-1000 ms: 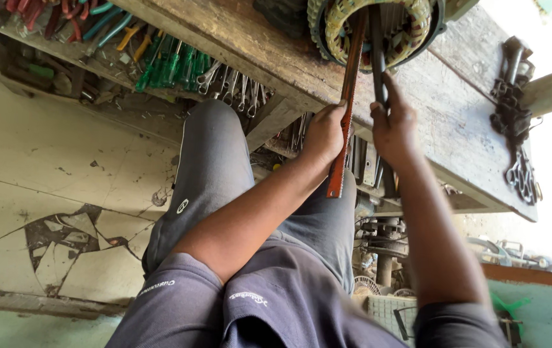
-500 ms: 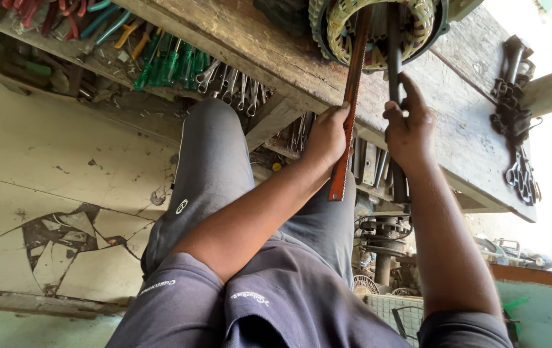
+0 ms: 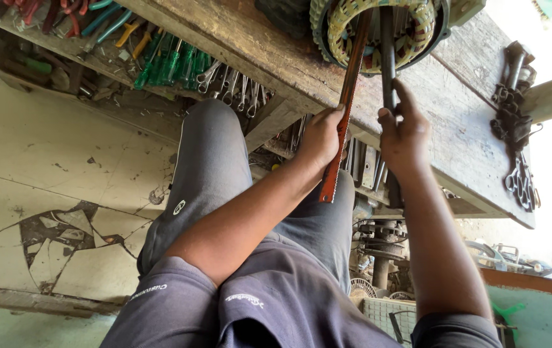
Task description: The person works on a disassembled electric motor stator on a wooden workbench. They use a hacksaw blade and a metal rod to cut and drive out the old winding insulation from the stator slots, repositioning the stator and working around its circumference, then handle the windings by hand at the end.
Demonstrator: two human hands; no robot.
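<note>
The picture is upside down. My left hand (image 3: 320, 138) grips a long reddish flat blade (image 3: 340, 122) that runs from below my fist up into a round motor stator (image 3: 379, 32) with yellow-green windings. My right hand (image 3: 403, 132) is closed around a dark metal rod (image 3: 387, 51) that also reaches into the stator's bore. The stator lies on a worn wooden workbench (image 3: 443, 122). Both forearms stretch forward from my grey-clad lap.
A rack of green-handled screwdrivers (image 3: 166, 64) and spanners (image 3: 231, 87) hangs under the bench edge. Dark metal parts and scissors (image 3: 517, 135) lie at the bench's right end. Cracked concrete floor (image 3: 50, 193) is on the left; motor parts (image 3: 379, 258) sit below.
My right hand has slid lower along the dark rod and closed more firmly round it. My left hand keeps its hold on the reddish blade, barely moved.
</note>
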